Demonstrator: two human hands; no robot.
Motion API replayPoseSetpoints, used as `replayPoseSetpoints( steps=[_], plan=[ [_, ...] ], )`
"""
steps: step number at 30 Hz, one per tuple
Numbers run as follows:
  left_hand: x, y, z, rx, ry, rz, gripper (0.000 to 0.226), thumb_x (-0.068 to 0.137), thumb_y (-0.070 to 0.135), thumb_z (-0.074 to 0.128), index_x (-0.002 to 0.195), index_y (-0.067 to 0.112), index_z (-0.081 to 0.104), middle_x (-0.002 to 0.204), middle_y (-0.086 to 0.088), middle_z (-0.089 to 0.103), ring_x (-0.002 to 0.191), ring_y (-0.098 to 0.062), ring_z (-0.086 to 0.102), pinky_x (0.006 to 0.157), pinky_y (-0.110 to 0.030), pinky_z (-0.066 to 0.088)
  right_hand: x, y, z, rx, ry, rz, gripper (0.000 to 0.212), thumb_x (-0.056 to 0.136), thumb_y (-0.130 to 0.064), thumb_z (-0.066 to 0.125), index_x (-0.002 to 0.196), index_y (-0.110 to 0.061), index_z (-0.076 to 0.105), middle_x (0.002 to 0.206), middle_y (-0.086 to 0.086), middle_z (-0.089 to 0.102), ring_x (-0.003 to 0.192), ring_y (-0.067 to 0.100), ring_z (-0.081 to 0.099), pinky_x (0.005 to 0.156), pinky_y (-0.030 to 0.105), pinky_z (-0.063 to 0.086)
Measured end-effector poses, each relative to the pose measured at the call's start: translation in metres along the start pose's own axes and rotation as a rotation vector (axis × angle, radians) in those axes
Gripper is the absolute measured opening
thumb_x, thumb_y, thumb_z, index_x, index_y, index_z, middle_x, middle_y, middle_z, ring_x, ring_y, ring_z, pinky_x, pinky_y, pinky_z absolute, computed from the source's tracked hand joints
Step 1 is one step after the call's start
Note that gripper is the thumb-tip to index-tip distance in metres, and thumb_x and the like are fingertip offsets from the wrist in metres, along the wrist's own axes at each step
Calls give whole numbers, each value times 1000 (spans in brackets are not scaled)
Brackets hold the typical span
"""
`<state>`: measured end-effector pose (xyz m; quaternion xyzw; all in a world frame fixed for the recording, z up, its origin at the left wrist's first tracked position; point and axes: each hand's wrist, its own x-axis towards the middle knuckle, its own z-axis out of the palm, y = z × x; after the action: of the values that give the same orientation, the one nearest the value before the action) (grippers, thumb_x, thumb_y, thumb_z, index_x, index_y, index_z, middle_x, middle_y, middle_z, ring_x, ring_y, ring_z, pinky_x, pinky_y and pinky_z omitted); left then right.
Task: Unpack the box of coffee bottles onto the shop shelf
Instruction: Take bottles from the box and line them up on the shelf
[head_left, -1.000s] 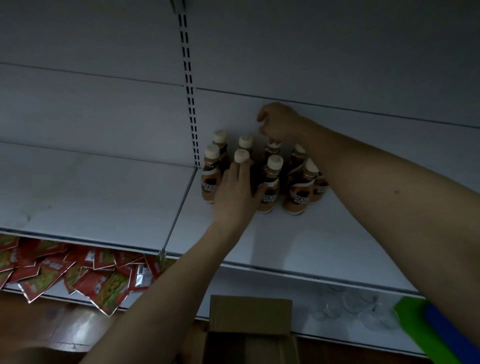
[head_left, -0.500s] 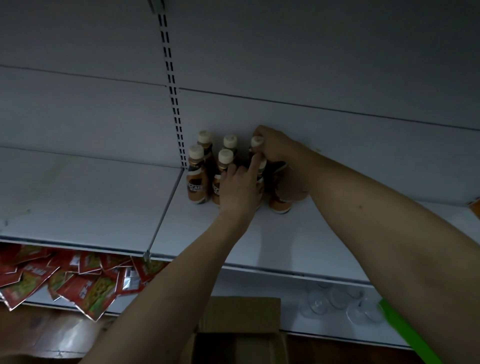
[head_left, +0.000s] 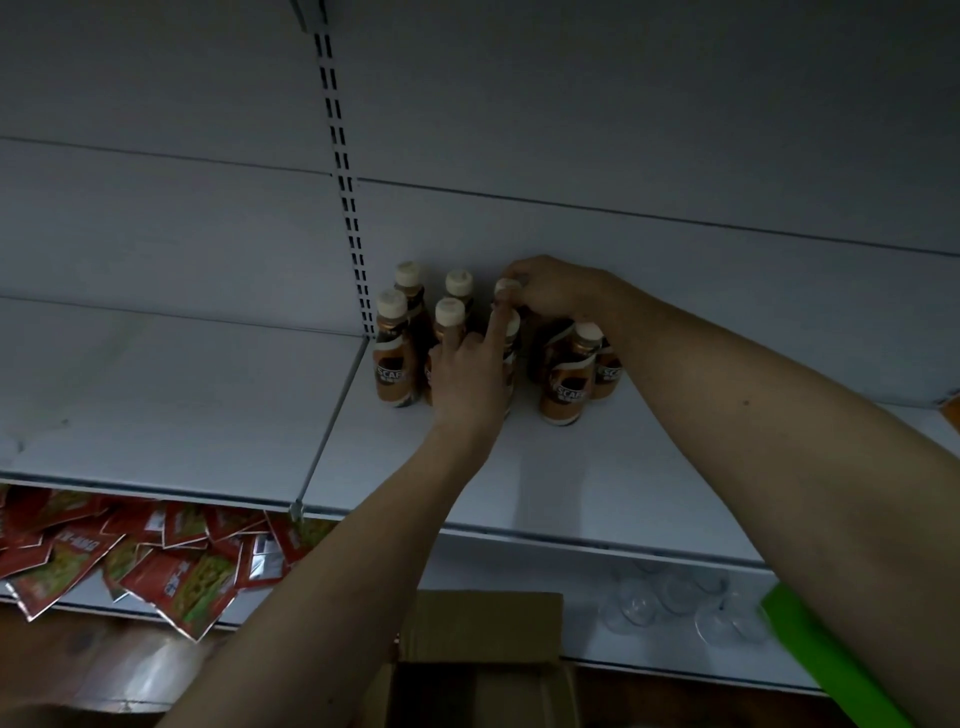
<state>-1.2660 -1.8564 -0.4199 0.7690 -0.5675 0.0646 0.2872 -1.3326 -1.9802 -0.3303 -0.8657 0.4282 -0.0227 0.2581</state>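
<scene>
Several coffee bottles stand upright in a tight cluster at the back of the white shelf, just at 3 o'clock of the slotted upright. The left hand presses flat against the front of the cluster, fingers extended, grip released. The right hand reaches over the rear row, its grip clenched on the cap of a back bottle. At 6 o'clock, below the shelf, sits the open cardboard box; red packets lie at 8 o'clock.
</scene>
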Motion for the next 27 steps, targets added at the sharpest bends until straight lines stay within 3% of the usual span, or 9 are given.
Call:
replayPoseSetpoints(
  steps=[3,6,10,14,16,19,23,27],
  plan=[
    [-2,0,0,-9,-24,-10,65,86,24,61,146,22,36,104,-16,66,110,-38,51,75,-43,41,-4,-2,-2,5,-23,4,37,100,-27,47,122,-1,61,129,17,58,117,31,56,102,42,44],
    [-4,0,-4,-10,30,-35,65,82,29,68,140,14,42,126,-22,53,112,-43,50,76,-46,46,-5,-3,-12,8,44,5,39,100,-24,45,122,5,58,128,21,57,115,36,56,100,46,45],
    [-6,18,-5,-80,127,71,51,75,23,76,119,4,56,109,-21,58,96,-40,58,64,-42,50,-7,15,-35,14,211,13,36,95,-17,55,127,-1,58,133,18,56,112,37,61,95,41,50],
    [-8,49,3,-115,73,137,47,71,26,80,109,4,61,93,-15,64,85,-35,63,58,-36,49,-12,37,-40,-103,188,63,42,92,-18,61,132,-6,57,142,16,51,125,32,53,100,31,43],
    [-3,61,9,-119,82,147,54,71,24,80,117,3,60,93,-14,66,86,-34,64,64,-35,50,-14,45,-35,-125,129,60,47,92,-20,62,136,-7,54,146,15,47,131,31,48,104,31,39],
    [8,73,14,-180,-54,82,73,81,28,71,142,6,39,116,-16,62,105,-35,57,82,-40,46,-14,54,-28,-115,126,36,50,90,-17,65,138,-10,54,148,13,45,134,31,45,108,33,37],
    [10,80,24,-140,-55,68,73,88,26,63,149,8,26,116,-17,63,102,-36,58,75,-40,44,-11,62,-24,-105,177,-3,45,86,-11,67,131,-11,60,145,11,50,132,29,47,109,33,38],
    [13,76,22,-206,12,78,57,91,12,50,146,6,35,104,-22,65,96,-39,56,68,-40,37,-10,67,-21,-68,208,-30,40,82,-10,70,122,-11,65,133,13,59,121,29,56,95,28,44]
  ],
)
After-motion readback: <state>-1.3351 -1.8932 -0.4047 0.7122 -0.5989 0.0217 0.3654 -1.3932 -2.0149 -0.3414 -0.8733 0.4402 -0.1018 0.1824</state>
